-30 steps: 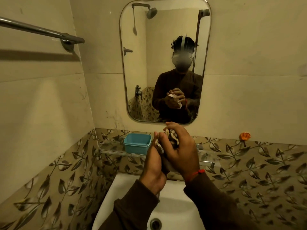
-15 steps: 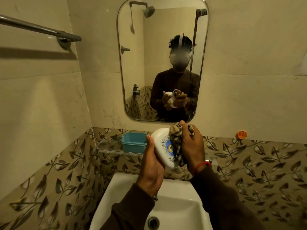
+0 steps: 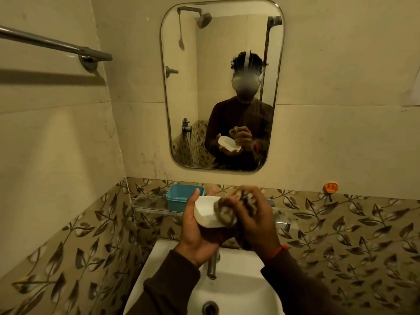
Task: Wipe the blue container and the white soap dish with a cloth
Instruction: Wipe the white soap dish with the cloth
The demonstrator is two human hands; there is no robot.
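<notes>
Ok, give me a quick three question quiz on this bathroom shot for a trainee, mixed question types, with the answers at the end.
1. True or false: the blue container is in the person's hands.
2. Which hand holds the cloth?
A. left hand
B. right hand
3. Fill in: the white soap dish is held above the ____.

Key
1. False; it sits on the glass shelf.
2. B; the left hand holds the dish.
3. Sink.
</notes>
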